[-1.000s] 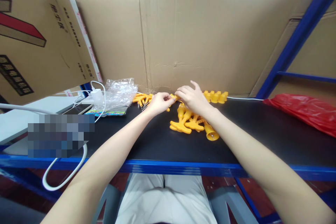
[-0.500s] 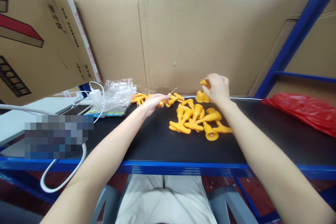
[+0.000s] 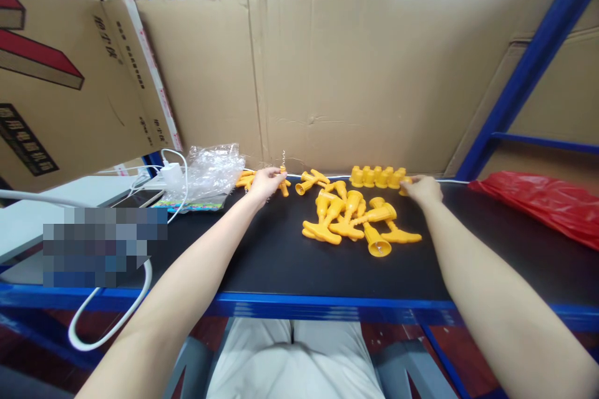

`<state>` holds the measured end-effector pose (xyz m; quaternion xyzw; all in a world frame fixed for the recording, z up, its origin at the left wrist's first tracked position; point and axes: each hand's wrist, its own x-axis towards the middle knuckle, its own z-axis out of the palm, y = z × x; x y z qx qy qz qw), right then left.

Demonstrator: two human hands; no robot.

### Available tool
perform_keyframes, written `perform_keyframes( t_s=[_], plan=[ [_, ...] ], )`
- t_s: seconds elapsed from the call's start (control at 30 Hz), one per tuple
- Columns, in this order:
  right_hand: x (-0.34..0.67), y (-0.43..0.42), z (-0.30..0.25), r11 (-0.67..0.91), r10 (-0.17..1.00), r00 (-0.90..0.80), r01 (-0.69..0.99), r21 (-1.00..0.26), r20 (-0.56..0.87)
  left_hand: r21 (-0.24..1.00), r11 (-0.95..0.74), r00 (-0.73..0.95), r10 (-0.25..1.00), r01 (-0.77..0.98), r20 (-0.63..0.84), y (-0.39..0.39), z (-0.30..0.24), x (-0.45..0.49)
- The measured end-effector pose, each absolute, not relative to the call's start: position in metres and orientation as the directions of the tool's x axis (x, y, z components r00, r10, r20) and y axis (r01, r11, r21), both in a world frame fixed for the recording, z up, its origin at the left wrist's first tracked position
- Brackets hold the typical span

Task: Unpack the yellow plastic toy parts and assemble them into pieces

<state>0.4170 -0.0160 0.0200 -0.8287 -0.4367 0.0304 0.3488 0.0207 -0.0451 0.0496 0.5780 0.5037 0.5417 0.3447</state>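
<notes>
My left hand [image 3: 264, 187] pinches a yellow corkscrew handle [image 3: 284, 187], with its thin metal spiral pointing up. Beside that hand, a group of yellow T-shaped handles [image 3: 245, 179] lies partly hidden behind it. At the back, my right hand [image 3: 425, 190] has its fingertips closed on a yellow bell-shaped cap [image 3: 405, 187], at the right end of a row of similar caps [image 3: 374, 177] standing upright. Between the hands lies a loose pile of yellow corkscrews [image 3: 349, 212], T-handles joined to bell-shaped caps. One cap [image 3: 378, 245] faces me, the metal spiral showing inside.
Cardboard [image 3: 355, 75] walls off the back of the black tabletop [image 3: 281, 262]. Clear plastic wrap [image 3: 213, 168], a white charger with cables [image 3: 172, 173] and a pale flat device [image 3: 47, 199] are at left. A red plastic bag [image 3: 538, 199] lies at right.
My right hand has come down and rightward, bringing its yellow piece to the row's end. My left hand has shifted slightly left, and a metal spiral now shows upright above it.
</notes>
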Motion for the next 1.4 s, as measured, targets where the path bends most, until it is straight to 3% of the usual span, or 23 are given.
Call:
perform_keyframes(
  t_s=[0.27,0.43,0.57,0.73,0.83,1.07,1.4],
  plan=[
    [0.426,-0.022,0.008,-0.416,0.641,0.720,0.618,-0.667,0.267,0.939,-0.263,-0.035,0.960,0.220,0.277,-0.040,0.041,0.020],
    [0.429,-0.017,0.003,-0.391,0.692,0.661,0.682,-0.619,0.291,0.852,-0.329,-0.020,0.929,0.407,0.369,-0.033,0.033,0.014],
    [0.432,-0.012,-0.001,-0.366,0.765,0.593,0.721,-0.588,0.251,0.678,-0.338,0.009,0.898,0.652,0.440,-0.037,0.035,0.012],
    [0.436,-0.007,-0.006,-0.347,0.799,0.555,0.740,-0.576,0.232,0.344,-0.362,0.162,0.855,0.866,0.492,-0.045,0.035,0.012],
    [0.438,-0.003,-0.008,-0.342,0.813,0.539,0.748,-0.569,0.221,0.221,-0.371,0.243,0.859,0.902,0.450,-0.045,0.032,0.011],
    [0.439,-0.001,-0.009,-0.335,0.817,0.530,0.756,-0.562,0.227,0.086,-0.366,0.313,0.879,0.927,0.360,-0.045,0.024,0.007],
    [0.435,-0.005,-0.006,-0.364,0.819,0.539,0.754,-0.547,0.197,0.148,-0.199,0.187,0.978,0.969,0.090,-0.038,0.009,0.009]
  ],
)
